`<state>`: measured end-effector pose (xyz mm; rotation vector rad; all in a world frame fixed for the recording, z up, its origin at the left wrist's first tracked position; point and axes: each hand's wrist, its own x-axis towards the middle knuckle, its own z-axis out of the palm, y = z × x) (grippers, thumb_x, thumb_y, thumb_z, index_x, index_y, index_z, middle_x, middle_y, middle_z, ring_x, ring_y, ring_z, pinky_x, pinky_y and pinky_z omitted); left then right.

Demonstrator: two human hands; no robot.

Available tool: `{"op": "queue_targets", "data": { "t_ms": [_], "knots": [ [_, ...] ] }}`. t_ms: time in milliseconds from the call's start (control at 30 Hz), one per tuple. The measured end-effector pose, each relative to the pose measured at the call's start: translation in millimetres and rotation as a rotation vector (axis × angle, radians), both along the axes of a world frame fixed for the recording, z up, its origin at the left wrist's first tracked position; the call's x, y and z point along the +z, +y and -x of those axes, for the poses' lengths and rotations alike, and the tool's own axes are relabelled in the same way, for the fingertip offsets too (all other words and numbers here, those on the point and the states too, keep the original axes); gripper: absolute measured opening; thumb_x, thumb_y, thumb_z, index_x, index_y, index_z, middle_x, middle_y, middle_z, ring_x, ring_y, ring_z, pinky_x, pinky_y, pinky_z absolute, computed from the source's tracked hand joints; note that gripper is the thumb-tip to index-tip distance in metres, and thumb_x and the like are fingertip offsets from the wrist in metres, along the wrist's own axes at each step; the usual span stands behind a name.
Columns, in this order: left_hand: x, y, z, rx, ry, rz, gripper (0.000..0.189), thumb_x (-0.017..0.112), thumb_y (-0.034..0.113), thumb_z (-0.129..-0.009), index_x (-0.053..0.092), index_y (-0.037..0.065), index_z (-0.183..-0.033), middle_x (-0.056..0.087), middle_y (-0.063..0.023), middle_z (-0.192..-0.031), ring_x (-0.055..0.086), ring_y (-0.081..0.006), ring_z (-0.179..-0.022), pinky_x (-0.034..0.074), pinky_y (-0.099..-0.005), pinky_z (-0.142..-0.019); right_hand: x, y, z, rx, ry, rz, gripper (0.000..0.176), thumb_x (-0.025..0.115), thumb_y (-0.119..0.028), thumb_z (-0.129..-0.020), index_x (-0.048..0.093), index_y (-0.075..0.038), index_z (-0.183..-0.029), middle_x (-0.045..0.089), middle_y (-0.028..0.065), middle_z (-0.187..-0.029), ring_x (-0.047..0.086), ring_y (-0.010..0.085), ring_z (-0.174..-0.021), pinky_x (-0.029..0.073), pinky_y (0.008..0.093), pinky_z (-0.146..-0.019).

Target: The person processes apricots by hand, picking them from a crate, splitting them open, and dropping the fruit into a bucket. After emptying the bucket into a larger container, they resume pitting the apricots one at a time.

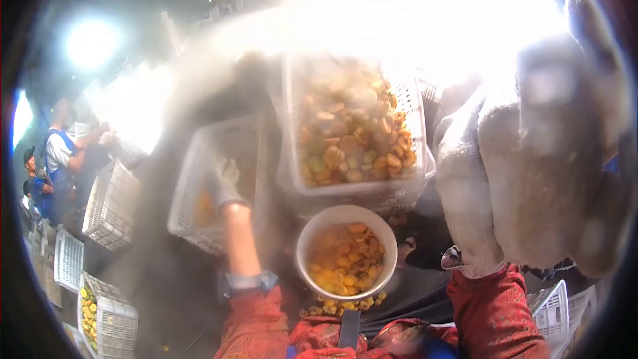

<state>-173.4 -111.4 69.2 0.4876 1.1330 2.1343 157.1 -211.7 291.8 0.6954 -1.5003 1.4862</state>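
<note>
My left hand [226,174], in a pale glove, reaches down into a white plastic crate [179,209] with a little orange fruit at its bottom. Haze blurs its fingers. Large and close to the camera, my right hand [525,159] is raised in a white knitted glove. Its fingers are partly lost in glare and shadow, and I cannot tell whether they hold anything. Between my arms stands a round white bucket [303,272] partly filled with yellow-orange fruit pieces [345,259]. Behind it, a white crate [359,189] is heaped with cut yellow and greenish fruit [352,139].
Fruit pieces [339,307] lie in front of the bucket. More white crates stand at left [109,206], one crate [116,319] holding green and yellow fruit, and a crate [551,309] at lower right. A person in blue overalls [60,149] works at far left, near other people.
</note>
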Motion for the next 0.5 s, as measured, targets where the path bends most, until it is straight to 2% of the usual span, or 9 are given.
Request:
{"op": "queue_targets", "data": {
  "t_ms": [67,133,167,200,233,300,500],
  "knots": [
    [-27,19,24,-0.061,-0.069,-0.021,0.049,0.043,0.027,-0.096,0.043,-0.006,-0.131,0.047,-0.0202,-0.133,0.05,-0.0294,-0.121,0.039,-0.0369,-0.105,7,4,-14,-0.051,0.023,-0.029,0.028,0.063,0.004,-0.075,0.049,-0.007,-0.097,0.051,0.0097,-0.09,0.046,0.0136,-0.049,0.041,0.0217,-0.043],
    [-23,17,19,-0.034,-0.089,-0.057,0.047,0.045,0.026,-0.095,0.044,-0.006,-0.13,0.048,-0.0202,-0.131,0.051,-0.0294,-0.12,0.041,-0.0363,-0.103,10,3,-24,-0.108,0.046,-0.051,0.027,0.063,0.003,-0.075,0.05,-0.006,-0.097,0.052,0.0097,-0.09,0.047,0.0133,-0.05,0.041,0.0216,-0.043],
    [-18,4,17,0.01,-0.095,-0.06,0.046,0.048,0.025,-0.095,0.046,-0.005,-0.129,0.049,-0.0202,-0.13,0.052,-0.0294,-0.119,0.044,-0.0356,-0.101,11,0,-28,-0.121,0.046,-0.053,0.027,0.063,0.003,-0.075,0.05,-0.006,-0.097,0.053,0.0097,-0.09,0.047,0.0131,-0.05,0.041,0.0216,-0.043],
    [26,-17,-9,0.084,-0.079,0.017,0.045,0.051,0.023,-0.093,0.047,-0.005,-0.128,0.052,-0.0189,-0.125,0.054,-0.0295,-0.114,0.047,-0.0345,-0.098,12,-2,-31,-0.14,0.056,-0.063,0.027,0.063,0.003,-0.075,0.05,-0.006,-0.097,0.053,0.0097,-0.09,0.047,0.0129,-0.05,0.041,0.0216,-0.043],
    [23,-17,-9,0.081,-0.081,0.029,0.045,0.051,0.023,-0.093,0.047,-0.005,-0.128,0.052,-0.0189,-0.125,0.054,-0.0295,-0.114,0.047,-0.0345,-0.098,11,-4,-30,-0.163,0.06,-0.062,0.027,0.063,0.003,-0.076,0.051,-0.006,-0.097,0.053,0.0098,-0.091,0.047,0.0127,-0.05,0.041,0.0215,-0.043],
    [16,-19,-6,0.084,-0.076,-0.049,0.044,0.05,0.025,-0.095,0.047,0.001,-0.131,0.056,-0.0158,-0.124,0.057,-0.0262,-0.112,0.045,-0.0372,-0.098,12,-6,-32,-0.202,0.063,-0.044,0.026,0.063,0.002,-0.076,0.051,-0.006,-0.097,0.054,0.0098,-0.091,0.048,0.0123,-0.05,0.041,0.0214,-0.043],
    [-1,-11,8,0.049,-0.138,-0.043,0.041,0.051,0.027,-0.094,0.051,0.002,-0.126,0.059,-0.013,-0.118,0.059,-0.0236,-0.106,0.048,-0.0359,-0.093,27,-2,-52,-0.346,0.08,-0.056,0.024,0.064,0.001,-0.076,0.053,-0.005,-0.097,0.056,0.0098,-0.093,0.049,0.0112,-0.051,0.042,0.0212,-0.043]
  ]
}}
